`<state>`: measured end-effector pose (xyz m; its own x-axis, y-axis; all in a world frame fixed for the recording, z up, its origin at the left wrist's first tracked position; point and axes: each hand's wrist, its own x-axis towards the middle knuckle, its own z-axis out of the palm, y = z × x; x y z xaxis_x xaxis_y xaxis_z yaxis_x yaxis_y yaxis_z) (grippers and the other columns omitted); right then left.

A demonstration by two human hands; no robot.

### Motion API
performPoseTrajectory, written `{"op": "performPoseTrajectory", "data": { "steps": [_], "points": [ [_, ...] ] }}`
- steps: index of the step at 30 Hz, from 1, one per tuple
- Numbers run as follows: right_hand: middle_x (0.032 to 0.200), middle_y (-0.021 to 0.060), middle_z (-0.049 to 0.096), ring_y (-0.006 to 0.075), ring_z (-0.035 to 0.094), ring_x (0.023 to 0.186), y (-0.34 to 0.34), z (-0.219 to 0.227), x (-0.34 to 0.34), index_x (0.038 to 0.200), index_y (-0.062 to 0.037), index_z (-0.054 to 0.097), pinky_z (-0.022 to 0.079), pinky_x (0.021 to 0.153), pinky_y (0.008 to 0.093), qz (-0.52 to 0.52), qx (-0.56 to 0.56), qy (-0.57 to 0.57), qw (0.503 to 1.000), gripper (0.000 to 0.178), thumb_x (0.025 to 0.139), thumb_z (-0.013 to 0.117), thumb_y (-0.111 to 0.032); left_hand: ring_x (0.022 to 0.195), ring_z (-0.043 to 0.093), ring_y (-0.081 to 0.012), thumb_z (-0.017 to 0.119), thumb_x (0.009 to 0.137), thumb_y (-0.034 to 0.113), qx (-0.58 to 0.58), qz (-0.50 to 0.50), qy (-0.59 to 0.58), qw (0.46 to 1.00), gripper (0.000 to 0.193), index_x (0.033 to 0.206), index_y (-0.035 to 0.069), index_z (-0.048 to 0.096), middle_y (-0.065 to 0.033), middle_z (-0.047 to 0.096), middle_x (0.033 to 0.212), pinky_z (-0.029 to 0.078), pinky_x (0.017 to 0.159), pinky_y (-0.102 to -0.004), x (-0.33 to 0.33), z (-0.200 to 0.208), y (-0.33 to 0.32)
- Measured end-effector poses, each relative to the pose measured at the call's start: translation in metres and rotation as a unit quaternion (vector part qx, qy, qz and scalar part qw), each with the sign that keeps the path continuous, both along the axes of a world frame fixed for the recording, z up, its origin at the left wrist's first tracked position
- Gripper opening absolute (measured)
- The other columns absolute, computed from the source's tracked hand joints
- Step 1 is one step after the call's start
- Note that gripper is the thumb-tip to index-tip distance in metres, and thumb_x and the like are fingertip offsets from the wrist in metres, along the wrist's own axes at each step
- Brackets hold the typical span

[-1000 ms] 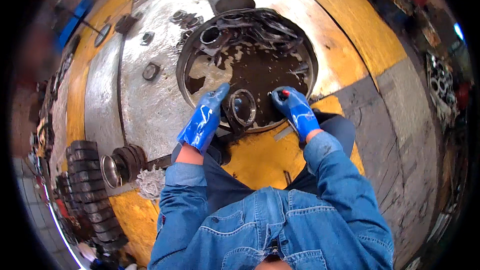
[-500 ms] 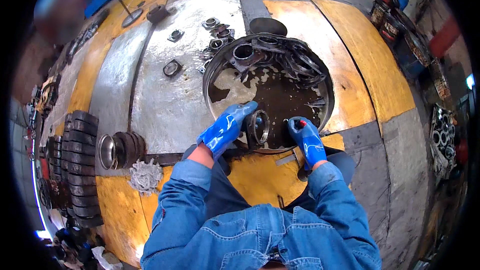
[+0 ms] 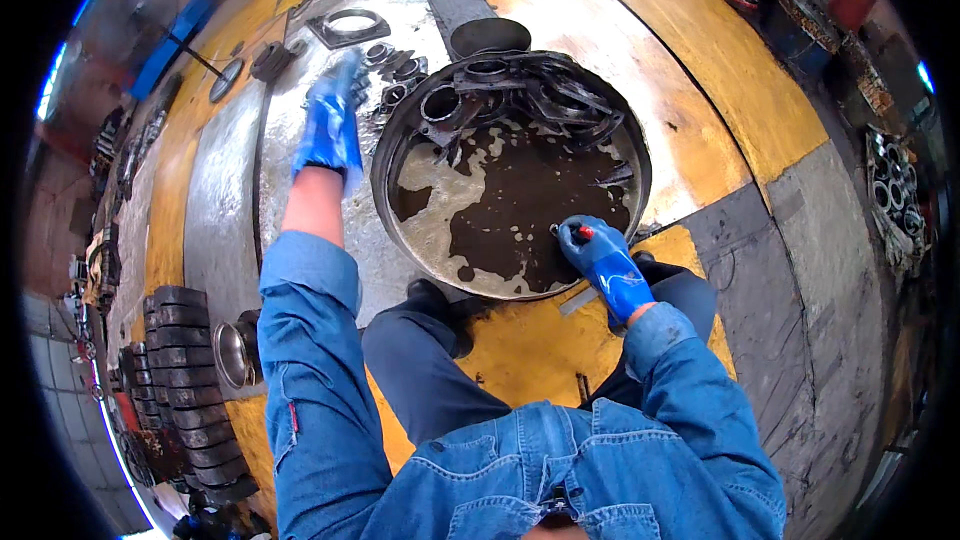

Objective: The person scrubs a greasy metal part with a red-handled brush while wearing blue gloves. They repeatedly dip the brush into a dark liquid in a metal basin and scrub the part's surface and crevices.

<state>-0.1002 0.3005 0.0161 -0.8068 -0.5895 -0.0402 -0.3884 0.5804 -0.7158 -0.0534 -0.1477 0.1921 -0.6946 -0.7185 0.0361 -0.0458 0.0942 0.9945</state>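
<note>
My left hand (image 3: 333,125), in a blue rubber glove, reaches far out to the left of a round metal pan. The glove is blurred by motion, but its fingers look stretched out. Just beyond the fingertips is a ring-shaped metal housing with a squarish flange (image 3: 350,28); it appears apart from the hand, and I cannot tell whether it rests on the floor plate. Over the pan's near right rim, my gloved right hand (image 3: 592,248) is closed around a small tool with a red part (image 3: 582,233). The large pan (image 3: 385,215) holds dark liquid with pale foam.
Greasy flanged housings (image 3: 440,105) are heaped at the pan's far side. Smaller ones (image 3: 395,95) lie on the metal plate left of it. A dark disc (image 3: 490,37) stands behind the pan. Stacked black ribbed parts (image 3: 195,390) and a metal ring (image 3: 235,355) sit at lower left.
My left hand has swung from the pan's near edge out to the far left. The housing it held over the pan is gone from there. My right hand stays near the rim with the tool.
</note>
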Motion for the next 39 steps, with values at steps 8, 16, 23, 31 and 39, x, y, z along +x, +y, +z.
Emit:
{"op": "performPoseTrajectory", "data": {
  "steps": [8, 16, 23, 31, 39],
  "points": [
    [0.097, 0.0143, 0.077, 0.0403, 0.072, 0.090, 0.005, -0.001, -0.006, 0.104, -0.0161, 0.079, 0.059, 0.078, 0.0491, -0.017, 0.004, 0.032, 0.999, 0.021, 0.097, 0.068, -0.034, 0.135, 0.059, -0.0335, 0.082, 0.079, 0.054, -0.536, -0.088, -0.391, 0.743, 0.098, 0.158, 0.010, 0.042, -0.0172, 0.061, 0.147, 0.049, 0.111, -0.0459, -0.039, -0.116, 0.081],
    [0.100, 0.0137, 0.078, 0.0396, 0.074, 0.091, -0.001, -0.001, -0.003, 0.105, -0.0136, 0.078, 0.060, 0.079, 0.0467, -0.003, -0.001, 0.025, 1.000, 0.020, 0.097, 0.070, -0.030, 0.145, 0.049, -0.0352, 0.084, 0.078, 0.051, -0.632, -0.178, -0.392, 0.644, 0.103, 0.160, 0.010, 0.037, -0.0167, 0.055, 0.153, 0.038, 0.121, -0.0476, -0.065, -0.158, 0.049],
    [0.100, 0.0146, 0.078, 0.0405, 0.073, 0.092, 0.000, 0.000, -0.005, 0.104, -0.0142, 0.077, 0.060, 0.079, 0.0472, 0.005, -0.026, 0.043, 0.999, 0.018, 0.097, 0.069, -0.029, 0.138, 0.056, -0.0330, 0.071, 0.092, 0.033, -0.660, -0.202, -0.428, 0.584, 0.077, 0.158, 0.006, 0.041, -0.0163, 0.064, 0.142, 0.042, 0.116, -0.0476, -0.079, -0.152, 0.054],
    [0.104, 0.0145, 0.076, 0.0428, 0.071, 0.094, 0.004, -0.015, -0.008, 0.100, -0.0171, 0.076, 0.058, 0.080, 0.0507, -0.011, -0.021, 0.041, 0.999, 0.024, 0.096, 0.067, -0.039, 0.116, 0.070, -0.0396, 0.088, 0.069, 0.035, -0.520, -0.180, -0.518, 0.655, 0.093, 0.151, 0.007, 0.052, -0.0245, 0.072, 0.126, 0.056, 0.102, -0.0474, -0.070, -0.084, 0.094],
    [0.089, 0.0181, 0.075, 0.0425, 0.071, 0.087, -0.011, -0.017, -0.008, 0.090, -0.0125, 0.075, 0.057, 0.076, 0.0504, -0.074, -0.033, -0.006, 0.997, 0.036, 0.094, 0.066, -0.047, 0.103, 0.073, -0.0241, 0.077, 0.091, 0.032, -0.036, -0.210, -0.233, 0.949, 0.049, 0.129, 0.001, 0.072, -0.0137, 0.077, 0.113, 0.058, 0.094, -0.0405, 0.033, -0.117, 0.027]
  ]
}}
